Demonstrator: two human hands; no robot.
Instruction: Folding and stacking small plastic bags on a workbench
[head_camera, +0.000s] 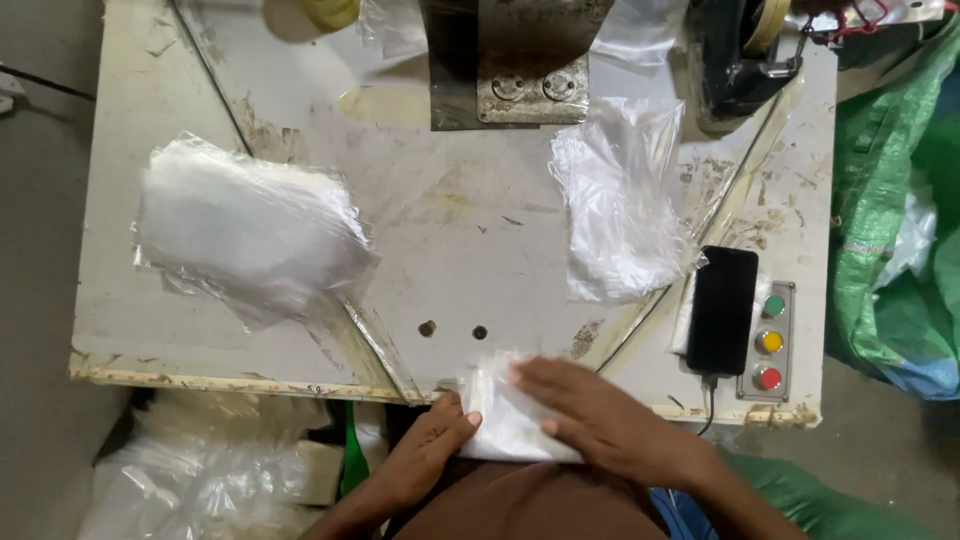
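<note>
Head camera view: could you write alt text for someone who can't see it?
Two bare hands, left hand and right hand, press a small folded clear plastic bag at a worn white worktable's near edge. Clear plastic bag stacks lie either side.

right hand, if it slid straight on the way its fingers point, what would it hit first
The right hand points left along the table edge over a small plastic packet; going on, it would probably meet the left hand first, though depth is unclear.
</note>
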